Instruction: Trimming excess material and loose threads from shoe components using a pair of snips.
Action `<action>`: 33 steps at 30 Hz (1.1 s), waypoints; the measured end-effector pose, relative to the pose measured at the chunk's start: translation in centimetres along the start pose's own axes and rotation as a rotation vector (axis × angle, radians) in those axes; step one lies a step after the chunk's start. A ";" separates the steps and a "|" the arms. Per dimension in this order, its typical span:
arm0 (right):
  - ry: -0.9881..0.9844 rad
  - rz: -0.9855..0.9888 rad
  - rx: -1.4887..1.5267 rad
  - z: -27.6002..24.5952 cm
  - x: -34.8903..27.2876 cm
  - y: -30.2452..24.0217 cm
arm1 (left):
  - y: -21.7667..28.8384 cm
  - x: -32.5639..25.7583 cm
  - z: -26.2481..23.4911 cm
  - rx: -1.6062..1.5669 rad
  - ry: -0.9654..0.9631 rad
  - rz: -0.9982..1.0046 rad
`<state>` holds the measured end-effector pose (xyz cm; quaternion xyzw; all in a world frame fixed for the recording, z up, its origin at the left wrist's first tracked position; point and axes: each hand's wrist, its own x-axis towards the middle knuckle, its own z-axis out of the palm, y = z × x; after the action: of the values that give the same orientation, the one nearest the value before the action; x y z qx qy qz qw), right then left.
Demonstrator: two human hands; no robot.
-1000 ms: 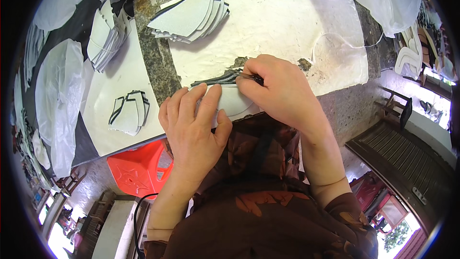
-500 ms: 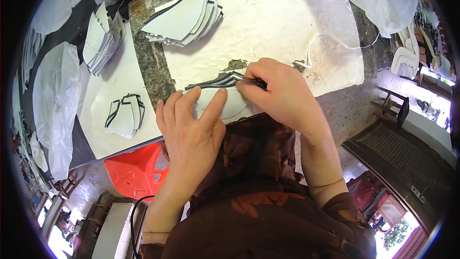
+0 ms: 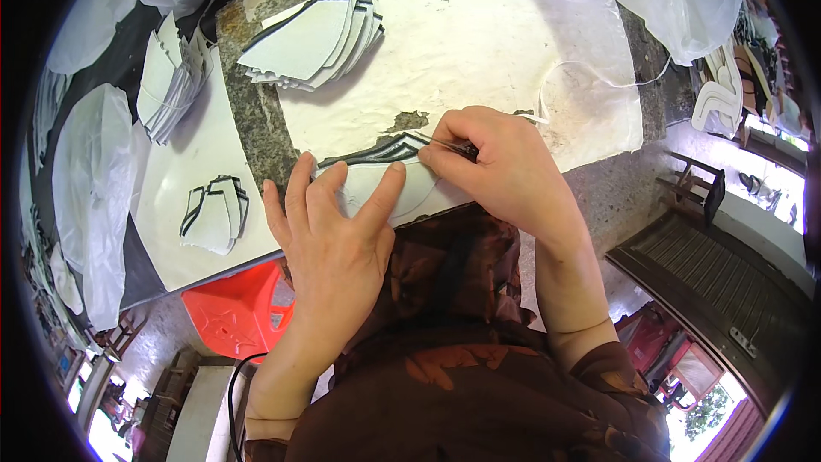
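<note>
My left hand point(image 3: 333, 244) lies with its fingers spread, their tips pressing on a white curved piece point(image 3: 385, 188) at the table's near edge. Along the far edge of that piece run several stacked dark stripes point(image 3: 376, 154). My right hand point(image 3: 505, 171) is closed around a slim metal tool with a dark end point(image 3: 464, 150). Its thin tip touches or lies just over the right end of the stripes; fingers hide most of the tool, so its exact kind is unclear.
A fanned stack of white dark-edged pieces point(image 3: 312, 43) lies farther back, with a tied bundle point(image 3: 171, 81) and a smaller stack point(image 3: 215, 214) to the left. White cord point(image 3: 590, 68) curls at the right. Plastic bags point(image 3: 94, 197) line the sides; a red stool point(image 3: 235, 312) stands below.
The view has shifted slightly, so the table things sit a little farther left. My left fingers have spread a bit wider on the piece. The right hand keeps hold of the tool.
</note>
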<state>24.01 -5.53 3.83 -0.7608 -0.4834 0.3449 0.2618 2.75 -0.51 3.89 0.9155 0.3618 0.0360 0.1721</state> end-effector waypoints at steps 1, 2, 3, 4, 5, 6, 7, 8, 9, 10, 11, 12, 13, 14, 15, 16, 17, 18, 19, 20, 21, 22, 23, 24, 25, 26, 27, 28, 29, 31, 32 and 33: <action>0.008 -0.002 0.013 0.0 0.0 0.1 | 0.0 0.1 0.0 0.016 -0.008 0.008; 0.015 -0.004 0.026 0.0 0.0 0.1 | 0.0 0.2 -0.1 0.033 -0.015 0.015; 0.015 -0.003 0.025 0.0 0.0 0.1 | 0.1 0.2 -0.2 0.031 -0.016 0.016; 0.015 -0.003 0.005 0.0 0.0 0.2 | 0.1 0.3 -0.2 0.042 -0.002 0.030; 0.014 -0.003 -0.014 0.0 0.0 0.2 | 0.2 0.4 -0.3 0.052 0.013 0.045; 0.014 -0.003 -0.015 0.0 0.0 0.2 | 0.2 0.4 -0.3 0.051 0.012 0.044; 0.010 -0.002 -0.012 0.0 0.1 0.3 | 0.3 0.5 -0.3 0.065 0.021 0.062; 0.005 -0.002 -0.008 0.0 0.1 0.3 | 0.4 0.5 -0.3 0.078 0.030 0.079; 0.005 -0.001 -0.009 0.0 0.1 0.4 | 0.4 0.5 -0.2 0.077 0.029 0.080; 0.009 -0.004 -0.010 0.0 0.1 0.4 | 0.4 0.5 -0.2 0.065 0.022 0.074; 0.013 -0.007 -0.011 0.0 0.1 0.4 | 0.4 0.4 -0.1 0.053 0.016 0.067; 0.013 -0.006 -0.010 0.0 0.2 0.5 | 0.4 0.4 -0.1 0.052 0.015 0.067; 0.014 -0.010 -0.010 0.0 0.2 0.5 | 0.4 0.4 -0.1 0.040 0.015 0.066; 0.014 -0.013 -0.010 0.1 0.2 0.6 | 0.3 0.4 -0.1 0.027 0.015 0.064; 0.013 -0.014 -0.009 0.1 0.2 0.6 | 0.3 0.4 0.0 0.028 0.015 0.063; 0.012 -0.012 -0.015 0.1 0.3 0.6 | 0.3 0.5 0.0 0.021 0.018 0.066; 0.011 -0.010 -0.022 0.1 0.3 0.5 | 0.4 0.5 0.1 0.013 0.021 0.068; 0.011 -0.010 -0.021 0.1 0.3 0.5 | 0.4 0.5 0.1 0.013 0.021 0.068; 0.010 -0.015 -0.025 0.2 0.3 0.6 | 0.4 0.5 0.2 0.017 0.022 0.068; 0.009 -0.020 -0.028 0.2 0.3 0.6 | 0.4 0.5 0.2 0.020 0.022 0.068; 0.011 -0.020 -0.028 0.4 0.2 0.6 | 0.4 0.5 0.2 0.021 0.023 0.069; 0.043 -0.025 -0.074 0.7 0.0 0.5 | 0.4 0.6 0.3 0.024 0.023 0.075; 0.077 -0.029 -0.119 1.0 -0.2 0.5 | 0.5 0.7 0.3 0.028 0.024 0.082; 0.080 -0.033 -0.117 1.1 -0.3 0.5 | 0.4 0.6 0.6 0.033 0.027 0.084; 0.105 -0.056 -0.147 1.3 -0.5 0.4 | 0.2 0.5 1.1 -0.005 0.061 0.081; 0.130 -0.079 -0.177 1.4 -0.6 0.4 | 0.0 0.4 1.5 -0.042 0.096 0.079; 0.136 -0.083 -0.173 1.6 -0.6 0.7 | -0.1 0.3 2.0 -0.036 0.100 0.082; 0.140 -0.099 -0.094 1.7 -0.7 1.0 | -0.2 0.2 2.4 -0.058 0.179 0.041; 0.143 -0.115 -0.015 1.7 -0.8 1.2 | -0.3 0.2 2.5 -0.080 0.258 0.000; 0.100 -0.082 0.095 1.1 -1.4 0.7 | -0.7 0.0 2.4 -0.056 0.226 0.012; 0.056 -0.047 0.205 0.9 -1.6 0.5 | -0.9 -0.1 2.4 -0.032 0.192 0.025; 0.059 -0.050 0.207 1.0 -1.8 0.6 | -0.9 0.0 2.3 -0.030 0.195 0.027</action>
<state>23.04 -7.32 3.27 -0.7273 -0.4562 0.3638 0.3614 2.58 -0.58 1.46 0.9099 0.3638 0.1324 0.1491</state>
